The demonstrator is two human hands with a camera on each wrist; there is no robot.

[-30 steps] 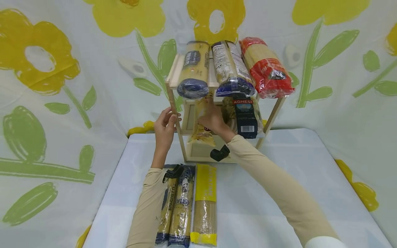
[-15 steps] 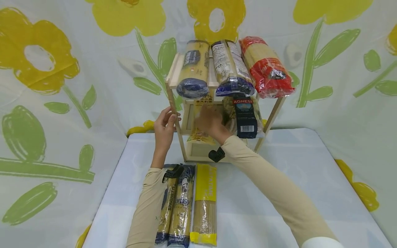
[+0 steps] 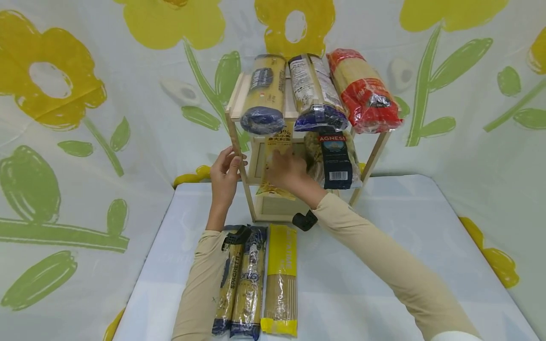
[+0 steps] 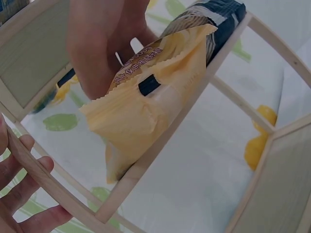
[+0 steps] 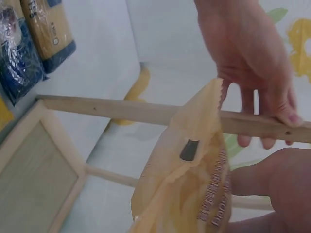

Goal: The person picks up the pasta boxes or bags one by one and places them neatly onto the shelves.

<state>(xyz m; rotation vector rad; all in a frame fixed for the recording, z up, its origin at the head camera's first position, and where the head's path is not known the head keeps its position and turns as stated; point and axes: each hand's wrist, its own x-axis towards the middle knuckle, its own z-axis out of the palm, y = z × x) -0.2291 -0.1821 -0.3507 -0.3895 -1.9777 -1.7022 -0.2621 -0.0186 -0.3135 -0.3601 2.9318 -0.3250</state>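
Note:
In the head view my left hand (image 3: pixel 223 177) holds the left front post of a small wooden shelf rack (image 3: pixel 233 137), thumb in front and fingers behind. My right hand (image 3: pixel 290 170) is at the front of an upright yellow pasta bag (image 3: pixel 279 138) inside the rack, under the top shelf. In the right wrist view its fingers (image 5: pixel 252 179) touch the bag's printed face. Seen from the left wrist, the bag's crimped end sticks out past a wooden rail. Beside it stands a dark-labelled Agnesi pasta bag (image 3: pixel 337 158). My right hand covers the yellow bag's middle.
On the top shelf lie a blue-and-yellow pasta pack (image 3: pixel 266 87), a white-and-blue pack (image 3: pixel 315 90) and a red pack (image 3: pixel 364 92). Two blue-ended spaghetti packs, one of them nearer the middle (image 3: pixel 249 289), and a yellow pack (image 3: pixel 280 284) lie on the table before the rack.
My right hand has moved down slightly across the yellow bag, uncovering its upper printing. The bag's lower end sits slightly higher and further back. My left hand keeps its place on the post.

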